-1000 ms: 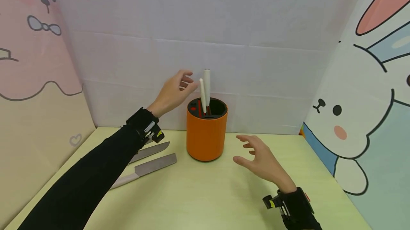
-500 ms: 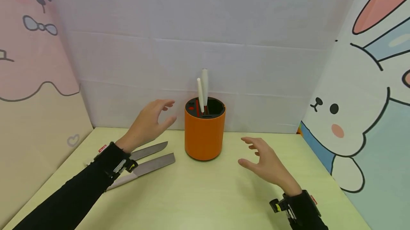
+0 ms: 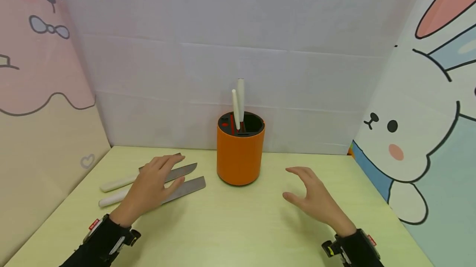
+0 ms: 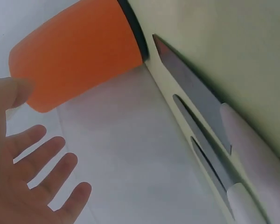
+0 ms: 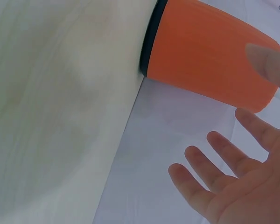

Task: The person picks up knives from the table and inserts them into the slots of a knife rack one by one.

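My left hand (image 3: 148,186), fingers relaxed and holding nothing, hovers over three knives lying side by side at the left. Nearest me is the broad cleaver (image 3: 187,188); its pale handle shows in the left wrist view and is hidden by the hand in the head view. Beyond it lie a pointed knife (image 3: 184,171) and a farther white-handled knife (image 3: 117,184), partly covered by the hand. An orange round knife holder (image 3: 240,159) stands upright, two white handles (image 3: 241,95) rising from its black top. My right hand (image 3: 314,196), empty with fingers loosely bent, hovers right of the holder.
The pale yellow table (image 3: 238,230) meets a white sheet (image 3: 316,93) close behind the holder. Printed cartoon panels rise at both sides, a pink and cream one (image 3: 44,134) at left and a rabbit one (image 3: 446,168) at right.
My left hand has drawn back from beside the white handles, down and left to above the knives. The right hand has shifted slightly right and toward me. Knives and holder have stayed put.
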`<state>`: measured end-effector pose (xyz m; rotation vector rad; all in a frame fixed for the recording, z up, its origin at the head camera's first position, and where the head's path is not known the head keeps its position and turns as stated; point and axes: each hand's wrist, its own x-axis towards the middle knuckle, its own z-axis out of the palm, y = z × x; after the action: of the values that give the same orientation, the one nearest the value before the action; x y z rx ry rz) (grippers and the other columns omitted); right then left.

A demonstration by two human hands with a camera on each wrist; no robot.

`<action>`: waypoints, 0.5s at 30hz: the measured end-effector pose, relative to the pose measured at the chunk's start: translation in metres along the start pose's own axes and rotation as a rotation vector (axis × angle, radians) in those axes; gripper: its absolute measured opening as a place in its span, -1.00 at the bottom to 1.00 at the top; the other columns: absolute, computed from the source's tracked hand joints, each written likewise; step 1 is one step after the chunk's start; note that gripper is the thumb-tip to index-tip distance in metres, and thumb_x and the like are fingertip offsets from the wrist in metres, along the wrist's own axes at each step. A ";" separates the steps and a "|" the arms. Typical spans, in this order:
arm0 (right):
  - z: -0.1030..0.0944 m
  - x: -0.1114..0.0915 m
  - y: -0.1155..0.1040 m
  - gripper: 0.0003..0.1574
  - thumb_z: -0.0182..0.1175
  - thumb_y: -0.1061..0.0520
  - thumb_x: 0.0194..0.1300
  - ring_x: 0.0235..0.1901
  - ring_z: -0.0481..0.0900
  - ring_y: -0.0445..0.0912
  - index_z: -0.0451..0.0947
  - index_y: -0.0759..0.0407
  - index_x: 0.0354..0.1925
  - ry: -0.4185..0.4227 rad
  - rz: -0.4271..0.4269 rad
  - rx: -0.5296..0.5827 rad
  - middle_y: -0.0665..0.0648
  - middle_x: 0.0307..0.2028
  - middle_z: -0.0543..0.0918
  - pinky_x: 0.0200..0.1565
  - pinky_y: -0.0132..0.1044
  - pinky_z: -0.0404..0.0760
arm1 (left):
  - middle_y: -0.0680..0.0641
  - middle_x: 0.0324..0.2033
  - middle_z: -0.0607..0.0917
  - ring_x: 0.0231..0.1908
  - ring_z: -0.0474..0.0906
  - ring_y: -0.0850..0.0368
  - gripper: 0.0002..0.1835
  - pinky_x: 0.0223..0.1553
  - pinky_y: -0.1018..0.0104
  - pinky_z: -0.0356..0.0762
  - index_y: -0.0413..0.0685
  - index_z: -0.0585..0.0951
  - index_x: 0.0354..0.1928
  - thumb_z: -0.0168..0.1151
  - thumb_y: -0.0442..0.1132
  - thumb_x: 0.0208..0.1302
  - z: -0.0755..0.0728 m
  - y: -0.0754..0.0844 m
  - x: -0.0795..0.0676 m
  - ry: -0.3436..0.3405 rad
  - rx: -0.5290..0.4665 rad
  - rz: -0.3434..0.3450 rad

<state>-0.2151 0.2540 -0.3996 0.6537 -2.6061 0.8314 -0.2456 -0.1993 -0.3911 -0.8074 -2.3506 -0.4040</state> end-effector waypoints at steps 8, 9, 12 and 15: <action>0.014 -0.011 0.007 -0.18 0.35 -0.15 0.16 0.23 0.26 0.10 0.30 0.00 0.31 0.007 0.004 -0.082 0.12 0.30 0.26 0.06 0.16 0.45 | -0.13 0.18 0.48 0.13 0.37 -0.11 -0.36 0.04 -0.16 0.39 -0.04 0.42 0.28 0.30 -0.03 0.15 0.014 0.005 -0.022 0.009 0.017 0.045; 0.015 -0.012 0.007 -0.17 0.35 -0.16 0.17 0.22 0.26 0.12 0.29 0.01 0.32 0.009 0.000 -0.094 0.13 0.31 0.25 0.06 0.16 0.45 | -0.14 0.18 0.47 0.14 0.37 -0.12 -0.35 0.03 -0.17 0.39 -0.04 0.41 0.28 0.31 -0.04 0.14 0.016 0.005 -0.025 0.008 0.024 0.053; 0.020 -0.015 0.009 -0.12 0.34 -0.18 0.16 0.22 0.27 0.15 0.26 0.04 0.34 0.033 -0.023 -0.140 0.19 0.31 0.25 0.05 0.18 0.45 | -0.15 0.23 0.43 0.19 0.32 -0.15 -0.30 0.07 -0.22 0.32 -0.04 0.37 0.33 0.29 0.00 0.16 0.019 0.007 -0.030 -0.010 0.027 0.052; 0.022 -0.014 0.010 -0.06 0.35 -0.19 0.15 0.23 0.25 0.16 0.22 0.07 0.37 0.059 -0.048 -0.175 0.24 0.32 0.25 0.08 0.20 0.41 | -0.15 0.30 0.36 0.25 0.24 -0.15 -0.26 0.16 -0.26 0.22 0.01 0.27 0.40 0.25 0.05 0.22 0.021 0.008 -0.034 -0.045 0.027 0.029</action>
<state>-0.2117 0.2524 -0.4276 0.6291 -2.5626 0.5913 -0.2285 -0.1988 -0.4287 -0.8458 -2.3776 -0.3448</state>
